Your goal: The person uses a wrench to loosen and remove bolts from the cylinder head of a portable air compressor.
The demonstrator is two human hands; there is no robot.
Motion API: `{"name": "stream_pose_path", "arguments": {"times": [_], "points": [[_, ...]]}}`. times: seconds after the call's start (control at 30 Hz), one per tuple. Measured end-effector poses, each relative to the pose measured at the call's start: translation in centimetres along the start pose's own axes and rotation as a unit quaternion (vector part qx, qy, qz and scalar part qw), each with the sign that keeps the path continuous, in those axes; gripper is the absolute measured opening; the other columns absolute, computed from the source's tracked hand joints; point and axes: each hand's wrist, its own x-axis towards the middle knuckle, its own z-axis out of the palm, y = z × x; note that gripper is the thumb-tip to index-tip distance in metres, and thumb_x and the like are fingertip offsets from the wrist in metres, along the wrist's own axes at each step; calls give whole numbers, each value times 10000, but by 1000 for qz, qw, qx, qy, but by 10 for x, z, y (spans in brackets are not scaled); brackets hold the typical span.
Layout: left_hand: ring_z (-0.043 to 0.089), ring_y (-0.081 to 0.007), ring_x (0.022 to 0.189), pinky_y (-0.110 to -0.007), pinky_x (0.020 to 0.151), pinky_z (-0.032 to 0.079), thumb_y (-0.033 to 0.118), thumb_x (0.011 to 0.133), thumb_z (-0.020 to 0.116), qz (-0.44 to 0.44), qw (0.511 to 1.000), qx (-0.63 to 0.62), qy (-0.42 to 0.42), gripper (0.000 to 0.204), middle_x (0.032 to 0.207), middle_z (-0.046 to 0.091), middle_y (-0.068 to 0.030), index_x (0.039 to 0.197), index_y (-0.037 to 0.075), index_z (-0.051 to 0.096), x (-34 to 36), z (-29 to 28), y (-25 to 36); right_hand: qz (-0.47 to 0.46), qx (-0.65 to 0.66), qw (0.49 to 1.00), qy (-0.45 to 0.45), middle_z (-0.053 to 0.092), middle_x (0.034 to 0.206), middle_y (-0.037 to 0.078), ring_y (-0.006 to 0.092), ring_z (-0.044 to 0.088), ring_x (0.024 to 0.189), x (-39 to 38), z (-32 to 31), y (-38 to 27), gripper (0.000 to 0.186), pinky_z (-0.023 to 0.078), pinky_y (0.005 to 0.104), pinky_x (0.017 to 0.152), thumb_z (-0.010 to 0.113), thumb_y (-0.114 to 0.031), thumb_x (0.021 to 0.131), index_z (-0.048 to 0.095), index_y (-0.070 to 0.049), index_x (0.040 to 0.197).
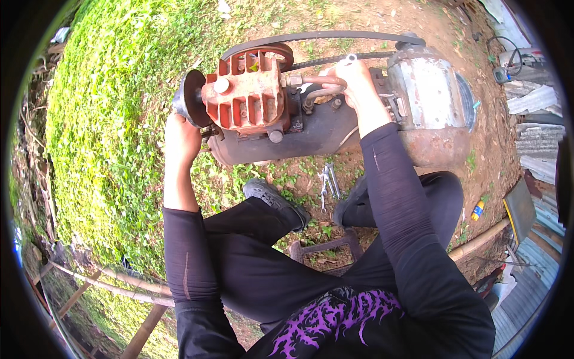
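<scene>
An air compressor lies before me, with a rusty red finned pump head (248, 93) on top of a dark tank (287, 146). My left hand (182, 136) is closed on the lower edge of a black, round, cup-shaped part (191, 96) on the pump's left side; its fingertips are partly hidden. Beside the copper-coloured pipe (317, 79), my right hand (357, 82) is closed around a wrench, whose ring end (351, 57) shows above the fist. The rest of that wrench is hidden.
A drive belt (323, 35) runs from the pump's wheel to a worn motor (427, 90) at the right. Several wrenches (329, 180) lie on the ground between my feet, near a low stool (326, 245). Corrugated metal sheets (538, 140) line the right; a yellow-blue container (478, 210) lies nearby.
</scene>
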Motion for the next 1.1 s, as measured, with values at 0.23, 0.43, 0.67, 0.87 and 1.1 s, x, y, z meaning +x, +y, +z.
{"name": "stream_pose_path", "arguments": {"times": [0.23,0.43,0.67,0.87,1.1], "points": [[678,-379,797,-432,760,502,290,922,607,-16,999,-1,-28,359,872,692,-265,974,-59,670,7,3,-14,12,60,997,-53,684,958,286,369,743,846,-2,-4,18,274,651,393,745,486,-139,983,568,123,978],[657,-383,765,-440,752,497,245,938,566,31,999,25,-6,321,827,674,-266,950,-63,657,11,8,-25,12,33,997,-65,708,967,234,337,749,849,0,-8,17,290,639,352,721,481,-167,997,590,101,1026],[688,-368,809,-448,771,504,306,909,622,-7,1000,22,-5,394,847,684,-272,956,-84,656,8,1,-33,-17,91,994,-65,679,820,171,254,674,626,8,14,16,82,566,358,544,609,-66,884,628,9,913],[701,-371,818,-438,767,513,286,900,641,9,1000,25,2,360,862,704,-259,962,-66,677,9,7,-13,-165,-407,896,-65,680,697,99,222,691,637,75,33,30,132,546,330,549,606,-105,874,677,-32,791],[705,-398,810,-445,756,516,253,908,626,39,998,54,0,346,847,697,-281,953,-88,670,6,3,-20,92,-258,951,-140,711,980,101,198,730,803,29,55,-43,174,627,298,704,523,-104,955,635,-2,1041]]}}
